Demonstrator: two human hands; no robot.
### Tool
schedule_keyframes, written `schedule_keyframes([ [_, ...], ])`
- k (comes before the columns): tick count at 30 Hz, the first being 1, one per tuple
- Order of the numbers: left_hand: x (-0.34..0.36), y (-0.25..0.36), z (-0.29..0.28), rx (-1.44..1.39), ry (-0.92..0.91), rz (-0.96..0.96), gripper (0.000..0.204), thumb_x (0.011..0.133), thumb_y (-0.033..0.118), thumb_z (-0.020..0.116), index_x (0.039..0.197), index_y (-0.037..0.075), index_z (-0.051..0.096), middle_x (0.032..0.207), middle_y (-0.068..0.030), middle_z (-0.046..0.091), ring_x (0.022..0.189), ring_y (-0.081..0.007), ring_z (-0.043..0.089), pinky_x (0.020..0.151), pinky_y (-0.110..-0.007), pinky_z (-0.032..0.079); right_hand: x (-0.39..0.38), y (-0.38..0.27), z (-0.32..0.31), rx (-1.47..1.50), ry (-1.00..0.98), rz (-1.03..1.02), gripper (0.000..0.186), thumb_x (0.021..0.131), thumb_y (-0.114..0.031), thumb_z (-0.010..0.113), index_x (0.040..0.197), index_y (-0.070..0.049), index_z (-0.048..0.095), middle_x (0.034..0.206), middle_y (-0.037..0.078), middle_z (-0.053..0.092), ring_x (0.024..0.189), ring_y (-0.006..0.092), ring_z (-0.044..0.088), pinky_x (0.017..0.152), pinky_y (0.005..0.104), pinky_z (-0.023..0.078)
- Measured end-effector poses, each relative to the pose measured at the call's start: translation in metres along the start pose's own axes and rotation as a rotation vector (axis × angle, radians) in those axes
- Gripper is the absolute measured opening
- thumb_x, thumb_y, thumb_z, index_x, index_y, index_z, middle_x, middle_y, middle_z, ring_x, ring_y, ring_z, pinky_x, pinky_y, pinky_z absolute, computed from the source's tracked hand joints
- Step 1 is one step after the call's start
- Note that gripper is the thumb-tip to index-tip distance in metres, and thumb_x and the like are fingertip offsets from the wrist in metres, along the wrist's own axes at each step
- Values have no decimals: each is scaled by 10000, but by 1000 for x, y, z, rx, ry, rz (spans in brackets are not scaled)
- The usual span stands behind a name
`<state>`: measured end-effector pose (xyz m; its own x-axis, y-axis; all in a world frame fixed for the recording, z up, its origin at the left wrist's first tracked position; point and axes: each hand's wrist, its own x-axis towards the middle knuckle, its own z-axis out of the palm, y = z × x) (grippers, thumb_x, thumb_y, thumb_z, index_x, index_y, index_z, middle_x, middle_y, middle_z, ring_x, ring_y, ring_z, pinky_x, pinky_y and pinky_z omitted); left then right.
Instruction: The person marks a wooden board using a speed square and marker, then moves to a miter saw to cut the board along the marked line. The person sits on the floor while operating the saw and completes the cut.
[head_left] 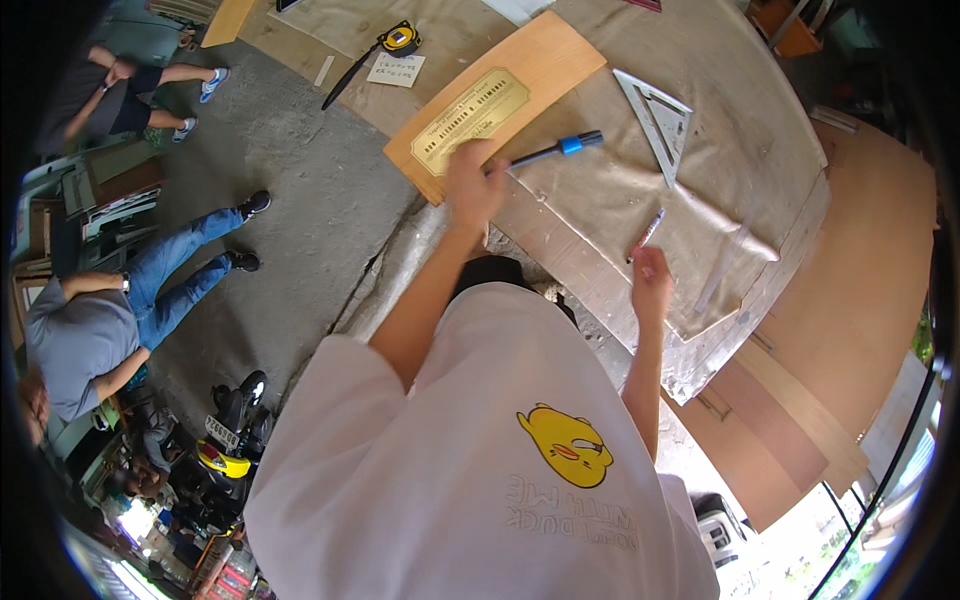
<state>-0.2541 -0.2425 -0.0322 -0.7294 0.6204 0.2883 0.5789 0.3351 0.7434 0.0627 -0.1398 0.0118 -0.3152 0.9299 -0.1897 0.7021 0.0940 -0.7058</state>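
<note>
My left hand [472,188] is closed on one end of a slim dark tool [540,155] with a bright blue band and a black far end. It is over the near edge of a curved wooden plaque [545,60], which carries a gold engraved plate [470,120]. My right hand [651,285] has its fingers curled at the lower end of a red-and-white pen [648,232], seemingly pinching it. Beyond the pen, a silver triangular speed square [655,125] lies flat on the brown-covered worktable [560,215].
A yellow-black tape measure [401,39] and a small note [396,69] lie at the table's far left. A clear strip [722,268] rests to the right. Large brown boards [850,300] stand beyond the table. Two people are on the left, near a parked motorcycle [230,440].
</note>
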Motion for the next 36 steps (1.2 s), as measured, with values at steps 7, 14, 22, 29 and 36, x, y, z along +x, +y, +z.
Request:
schedule_keyframes([
  [7,20,-84,-104,-579,90,-918,263,870,192,693,1058,40,590,977,-54,607,871,-156,579,703,-305,474,144,-159,149,152,-186,-299,290,947,-276,604,1098,-29,631,1021,148,684,915,280,668,771,372,524],
  [14,-16,-73,-94,-581,223,-1092,259,899,200,671,1070,27,579,971,-63,623,864,-147,618,696,-296,508,211,-185,215,-316,-249,-390,491,885,-351,659,1193,7,527,1167,228,555,1083,391,550,933,479,455],
  [22,-17,-91,-75,-614,163,-1067,303,836,189,755,1009,16,575,899,-62,612,781,-149,642,612,-270,524,212,-189,223,-254,-278,-140,523,852,-375,691,1143,25,521,1167,252,553,1111,411,545,958,472,445],
  [29,-16,-97,-78,-550,143,-1042,312,806,179,786,955,12,569,853,-65,601,712,-149,635,569,-270,531,202,-196,224,-274,-361,-149,438,875,-367,650,1058,27,589,1160,260,561,1110,413,538,961,475,439],
  [36,-16,-98,-80,-526,123,-1014,264,831,148,749,960,1,571,841,-66,603,716,-153,642,572,-269,541,195,-199,225,-423,-255,-217,413,900,-355,611,1054,28,607,1130,257,580,1082,407,541,953,475,441],
])
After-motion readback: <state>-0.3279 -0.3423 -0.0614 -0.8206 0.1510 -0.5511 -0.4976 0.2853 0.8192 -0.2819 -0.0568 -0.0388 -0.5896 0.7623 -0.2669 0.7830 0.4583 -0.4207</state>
